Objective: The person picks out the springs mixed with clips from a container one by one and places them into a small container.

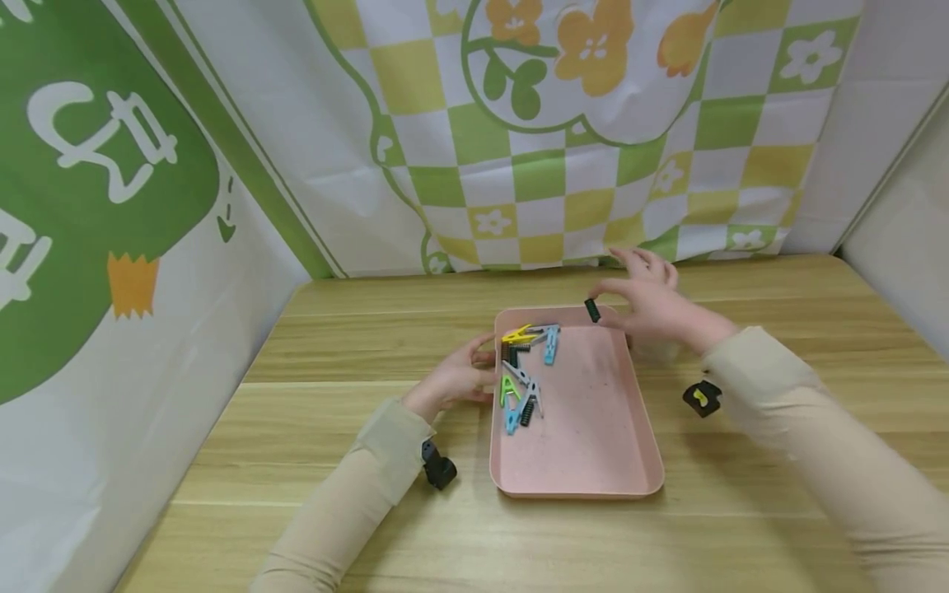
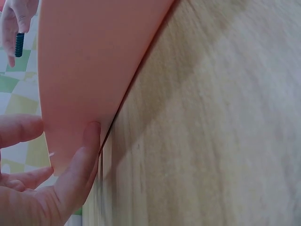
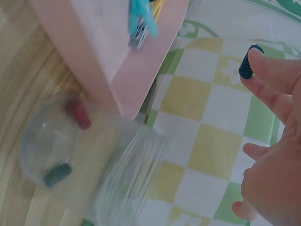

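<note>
My right hand (image 1: 652, 309) pinches a small dark green coil spring (image 3: 245, 63) between thumb and fingertip, above the far right corner of a pink tray (image 1: 578, 445). Just below that hand, beside the tray, is a clear jar (image 3: 131, 174), with a red spring (image 3: 81, 114) and a green spring (image 3: 58, 174) showing through it. At the tray's left side, my left hand (image 1: 460, 375) rests its fingertips against the outer wall and rim. Along the tray's left side lie a yellow clip (image 1: 519, 335), a blue clip (image 1: 551, 344), a green clip (image 1: 508, 389), grey clips and dark springs.
The tray stands on a wooden table (image 1: 334, 412). Black devices with straps sit at both wrists, one at the left sleeve (image 1: 439, 466) and one at the right (image 1: 701, 399). A checked cloth (image 1: 519, 173) hangs behind the table.
</note>
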`<act>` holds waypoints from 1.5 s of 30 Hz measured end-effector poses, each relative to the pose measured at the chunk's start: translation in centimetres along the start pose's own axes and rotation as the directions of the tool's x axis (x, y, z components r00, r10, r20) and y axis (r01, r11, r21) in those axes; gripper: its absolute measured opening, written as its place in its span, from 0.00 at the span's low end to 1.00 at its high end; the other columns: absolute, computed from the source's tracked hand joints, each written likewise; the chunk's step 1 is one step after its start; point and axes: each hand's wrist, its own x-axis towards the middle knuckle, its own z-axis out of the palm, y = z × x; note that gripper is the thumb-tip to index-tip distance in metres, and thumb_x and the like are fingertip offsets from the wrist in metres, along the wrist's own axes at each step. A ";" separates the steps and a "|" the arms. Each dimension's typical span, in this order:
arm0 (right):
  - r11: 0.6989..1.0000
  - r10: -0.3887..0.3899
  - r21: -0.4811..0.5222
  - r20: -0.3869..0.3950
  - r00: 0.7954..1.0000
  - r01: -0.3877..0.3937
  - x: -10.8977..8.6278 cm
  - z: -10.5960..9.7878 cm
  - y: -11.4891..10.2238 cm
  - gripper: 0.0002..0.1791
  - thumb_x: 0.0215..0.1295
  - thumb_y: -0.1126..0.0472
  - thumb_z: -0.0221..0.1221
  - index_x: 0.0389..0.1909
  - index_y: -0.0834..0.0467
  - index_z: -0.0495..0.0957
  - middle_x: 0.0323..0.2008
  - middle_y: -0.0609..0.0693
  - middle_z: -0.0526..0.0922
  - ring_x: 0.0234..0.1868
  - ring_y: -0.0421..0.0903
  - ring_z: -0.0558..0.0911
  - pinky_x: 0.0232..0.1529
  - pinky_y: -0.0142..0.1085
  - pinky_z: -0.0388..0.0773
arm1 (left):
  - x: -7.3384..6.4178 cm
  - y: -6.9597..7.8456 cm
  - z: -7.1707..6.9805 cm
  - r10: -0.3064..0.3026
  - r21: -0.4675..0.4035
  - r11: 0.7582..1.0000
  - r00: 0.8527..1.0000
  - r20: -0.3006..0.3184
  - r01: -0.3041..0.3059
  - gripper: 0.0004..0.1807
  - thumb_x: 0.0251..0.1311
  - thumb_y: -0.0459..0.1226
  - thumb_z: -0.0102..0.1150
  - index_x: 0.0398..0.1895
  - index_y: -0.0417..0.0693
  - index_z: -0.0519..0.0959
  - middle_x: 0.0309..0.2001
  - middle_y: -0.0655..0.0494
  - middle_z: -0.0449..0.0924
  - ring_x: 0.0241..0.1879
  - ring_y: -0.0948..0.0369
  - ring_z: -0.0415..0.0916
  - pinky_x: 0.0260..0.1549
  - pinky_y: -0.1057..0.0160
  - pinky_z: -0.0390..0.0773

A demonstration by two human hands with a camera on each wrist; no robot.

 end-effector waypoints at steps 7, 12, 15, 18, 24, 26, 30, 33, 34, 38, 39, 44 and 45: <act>0.998 0.062 0.008 0.006 0.998 -0.062 -0.8 -0.6 1.7 0.18 0.58 0.60 0.63 0.51 0.55 0.77 0.72 0.67 0.40 0.69 0.71 0.35 0.62 0.69 0.30 | 0.0 -0.1 0.1 0.005 -0.012 1.000 1.000 -0.004 -0.005 0.41 0.60 0.23 0.52 0.74 0.54 0.50 0.69 0.38 0.55 0.57 0.43 0.71 0.47 0.50 0.81; 0.996 0.093 0.001 -0.001 0.996 -0.093 -1.2 -0.9 3.1 0.19 0.58 0.59 0.63 0.52 0.56 0.77 0.72 0.68 0.40 0.68 0.72 0.35 0.61 0.70 0.31 | 0.1 -0.2 0.1 0.008 -0.025 1.000 1.000 -0.005 -0.008 0.41 0.60 0.23 0.52 0.74 0.54 0.50 0.69 0.38 0.56 0.57 0.43 0.71 0.47 0.50 0.81; 0.993 0.114 0.004 0.001 0.993 -0.114 -1.4 -1.1 3.9 0.19 0.58 0.59 0.63 0.52 0.56 0.77 0.72 0.69 0.40 0.68 0.73 0.35 0.61 0.70 0.31 | 0.0 -0.2 0.1 0.009 -0.022 1.000 1.000 -0.006 -0.009 0.41 0.60 0.23 0.52 0.74 0.54 0.50 0.69 0.38 0.56 0.56 0.44 0.72 0.46 0.50 0.82; 0.991 0.132 0.004 0.013 0.991 -0.132 -1.6 -1.3 4.7 0.20 0.59 0.58 0.63 0.52 0.57 0.76 0.72 0.69 0.39 0.68 0.74 0.34 0.60 0.71 0.31 | 0.0 -0.2 0.1 0.008 -0.022 1.000 1.000 -0.006 -0.009 0.42 0.60 0.23 0.53 0.74 0.54 0.50 0.69 0.38 0.56 0.56 0.44 0.72 0.46 0.50 0.82; 0.987 0.162 0.002 0.024 0.987 -0.162 -1.9 -1.6 6.0 0.20 0.59 0.57 0.63 0.52 0.58 0.76 0.71 0.70 0.38 0.67 0.76 0.34 0.59 0.72 0.30 | -0.1 -0.1 0.1 0.006 -0.018 1.000 1.000 -0.001 -0.006 0.41 0.61 0.24 0.53 0.74 0.55 0.50 0.69 0.38 0.56 0.57 0.43 0.71 0.47 0.49 0.81; 0.986 0.169 0.001 0.023 0.985 -0.170 -2.0 -1.6 6.3 0.20 0.59 0.57 0.62 0.51 0.58 0.76 0.71 0.71 0.37 0.67 0.76 0.34 0.59 0.72 0.30 | -0.2 0.0 0.1 0.005 -0.017 1.000 1.000 0.000 -0.005 0.41 0.61 0.24 0.53 0.75 0.55 0.49 0.70 0.39 0.56 0.57 0.43 0.71 0.48 0.49 0.81; 0.984 0.180 -0.003 0.023 0.983 -0.180 -2.1 -1.7 6.8 0.20 0.59 0.57 0.62 0.52 0.58 0.75 0.71 0.72 0.37 0.66 0.76 0.34 0.59 0.71 0.29 | -0.2 0.0 0.1 0.006 -0.018 1.000 1.000 0.001 -0.006 0.42 0.61 0.25 0.53 0.75 0.56 0.49 0.70 0.39 0.55 0.58 0.43 0.70 0.48 0.49 0.81; 0.983 0.185 -0.008 0.025 0.982 -0.185 -2.2 -1.6 7.0 0.20 0.59 0.57 0.62 0.52 0.58 0.75 0.70 0.72 0.37 0.66 0.76 0.34 0.59 0.71 0.29 | -0.3 0.0 0.1 0.007 -0.017 1.000 1.000 0.002 -0.007 0.41 0.61 0.25 0.53 0.75 0.56 0.49 0.70 0.39 0.55 0.58 0.43 0.70 0.48 0.49 0.81; 0.982 0.186 -0.010 0.026 0.982 -0.186 -2.2 -1.6 7.0 0.20 0.59 0.57 0.62 0.52 0.59 0.75 0.70 0.72 0.37 0.66 0.76 0.34 0.59 0.71 0.29 | -0.3 0.0 0.1 0.007 -0.017 1.000 1.000 0.002 -0.007 0.41 0.61 0.25 0.53 0.75 0.56 0.49 0.70 0.39 0.55 0.58 0.43 0.70 0.48 0.49 0.81; 0.982 0.191 -0.015 0.029 0.981 -0.191 -2.2 -1.6 7.0 0.20 0.60 0.57 0.61 0.52 0.59 0.75 0.70 0.72 0.37 0.66 0.76 0.34 0.59 0.71 0.29 | -0.2 0.0 0.1 0.006 -0.015 1.000 1.000 0.001 -0.006 0.41 0.61 0.25 0.53 0.75 0.56 0.49 0.70 0.39 0.55 0.59 0.43 0.70 0.49 0.49 0.80; 0.981 0.191 -0.015 0.030 0.981 -0.191 -2.2 -1.7 7.0 0.20 0.60 0.58 0.61 0.52 0.60 0.75 0.70 0.72 0.37 0.66 0.76 0.34 0.59 0.71 0.29 | -0.2 -0.1 0.1 0.005 -0.014 1.000 1.000 0.000 -0.005 0.41 0.61 0.25 0.53 0.75 0.56 0.49 0.70 0.39 0.55 0.59 0.43 0.70 0.48 0.49 0.80; 0.982 0.189 -0.010 0.029 0.982 -0.189 -2.2 -1.6 7.0 0.19 0.60 0.58 0.61 0.51 0.61 0.75 0.70 0.73 0.37 0.66 0.76 0.34 0.59 0.70 0.28 | -0.1 -0.1 0.1 -0.002 -0.009 1.000 1.000 -0.007 0.002 0.41 0.61 0.25 0.53 0.74 0.57 0.50 0.70 0.40 0.56 0.58 0.44 0.70 0.48 0.50 0.81; 0.982 0.188 -0.011 0.029 0.982 -0.188 -2.1 -1.6 7.0 0.19 0.60 0.58 0.61 0.51 0.61 0.75 0.70 0.73 0.37 0.66 0.76 0.34 0.59 0.70 0.29 | -0.1 -0.1 0.1 -0.001 -0.008 1.000 1.000 -0.007 0.001 0.41 0.61 0.25 0.53 0.74 0.57 0.50 0.70 0.40 0.56 0.58 0.44 0.71 0.47 0.50 0.81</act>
